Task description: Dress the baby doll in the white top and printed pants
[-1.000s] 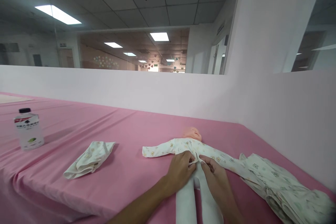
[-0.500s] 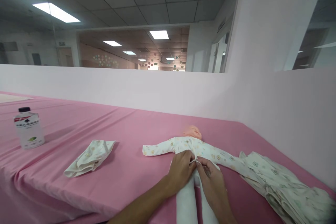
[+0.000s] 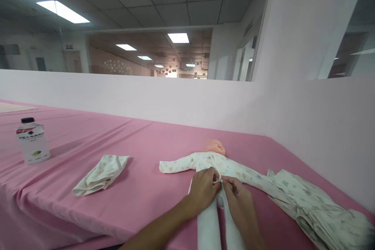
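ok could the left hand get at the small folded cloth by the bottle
Probably yes: mostly bare pink cover lies between the left hand and the folded cloth. But its grip is on the front of the patterned top, so it would need to let go.

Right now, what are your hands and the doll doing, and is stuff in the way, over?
Left hand, right hand: pinching shirt front. Doll: lying on sheet. Pile crowds one sleeve; bottle well off left.
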`<state>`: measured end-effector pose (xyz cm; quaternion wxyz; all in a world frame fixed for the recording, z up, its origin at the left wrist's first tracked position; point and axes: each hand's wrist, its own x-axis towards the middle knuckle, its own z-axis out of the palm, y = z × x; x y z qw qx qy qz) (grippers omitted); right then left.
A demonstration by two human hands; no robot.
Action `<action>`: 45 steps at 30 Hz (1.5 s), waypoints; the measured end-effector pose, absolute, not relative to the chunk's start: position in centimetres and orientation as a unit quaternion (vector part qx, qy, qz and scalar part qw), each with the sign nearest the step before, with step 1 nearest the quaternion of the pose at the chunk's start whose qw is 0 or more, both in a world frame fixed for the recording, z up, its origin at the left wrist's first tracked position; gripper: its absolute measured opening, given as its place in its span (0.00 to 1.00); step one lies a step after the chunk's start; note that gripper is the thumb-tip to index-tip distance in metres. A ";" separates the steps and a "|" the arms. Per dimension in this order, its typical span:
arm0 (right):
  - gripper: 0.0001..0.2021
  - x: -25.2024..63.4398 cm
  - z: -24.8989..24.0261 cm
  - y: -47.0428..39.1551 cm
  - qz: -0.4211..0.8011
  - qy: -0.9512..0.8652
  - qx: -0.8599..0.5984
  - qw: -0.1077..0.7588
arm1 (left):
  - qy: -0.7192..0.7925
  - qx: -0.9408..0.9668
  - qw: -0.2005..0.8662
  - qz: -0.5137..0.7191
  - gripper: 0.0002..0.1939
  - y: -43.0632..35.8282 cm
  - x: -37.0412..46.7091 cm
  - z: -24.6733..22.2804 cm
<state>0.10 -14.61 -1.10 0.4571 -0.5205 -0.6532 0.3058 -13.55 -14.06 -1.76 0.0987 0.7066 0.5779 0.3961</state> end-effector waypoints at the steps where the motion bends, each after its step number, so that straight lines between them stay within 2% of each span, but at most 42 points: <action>1: 0.17 0.3 -1.1 -14.3 0.313 -0.651 -0.525 0.450 | 0.573 0.708 0.107 0.399 0.04 -14.1 -13.6 -1.6; 14: 0.19 0.3 -1.3 -15.2 0.317 -0.669 -0.500 0.449 | 0.566 0.686 0.134 0.436 0.05 -14.4 -13.5 -1.6; 22: 0.21 0.0 -1.7 -15.4 0.308 -0.684 -0.472 0.463 | 0.523 0.641 0.283 0.485 0.07 -14.8 -14.2 -0.6; 30: 0.26 -0.3 -2.0 -16.0 0.319 -0.705 -0.475 0.418 | 0.494 0.591 0.412 0.487 0.07 -14.5 -15.0 -0.1; 35: 0.27 -0.5 -2.3 -16.2 0.369 -0.683 -0.452 0.440 | 0.490 0.577 0.424 0.497 0.07 -14.4 -15.0 -0.1; 40: 0.25 -0.6 -2.3 -16.2 0.358 -0.675 -0.454 0.458 | 0.474 0.558 0.468 0.495 0.03 -14.3 -15.1 -0.1; 45: 0.26 -0.5 -2.6 -15.9 0.352 -0.681 -0.445 0.463 | 0.468 0.564 0.463 0.499 0.01 -14.2 -15.1 -0.2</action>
